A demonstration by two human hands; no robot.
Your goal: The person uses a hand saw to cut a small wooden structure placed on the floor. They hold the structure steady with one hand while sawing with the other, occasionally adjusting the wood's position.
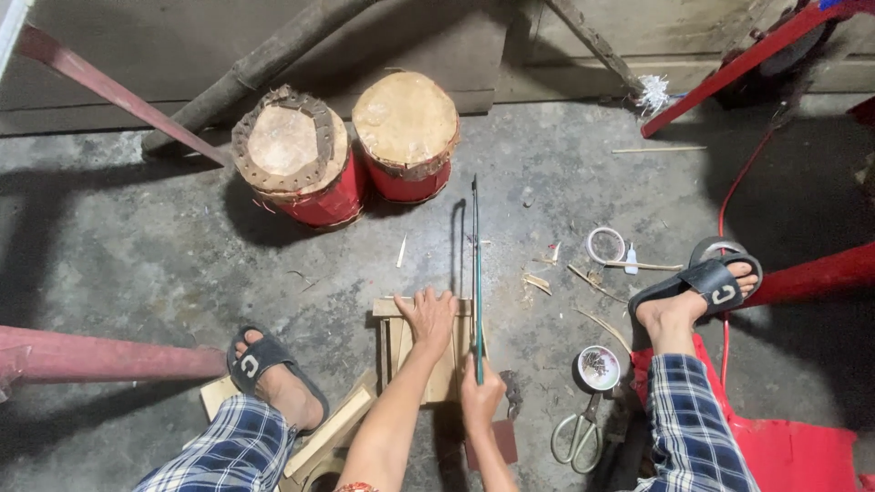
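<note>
Fingers (428,314) pin wood block (421,360); drums (351,150), scissors (576,437) nr.

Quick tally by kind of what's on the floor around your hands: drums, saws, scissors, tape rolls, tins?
Drums: 2, one and another
Saw: 1, right hand on its grip
Scissors: 1
Tape roll: 1
Tin: 1
Total: 6
Left hand presses the wooden frame.

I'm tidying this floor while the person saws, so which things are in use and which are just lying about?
In use:
- left hand pressing down on the wooden frame
- right hand gripping the saw

Lying about:
- two red drums
- scissors
- tape roll
- small round tin
- wood slivers
</note>
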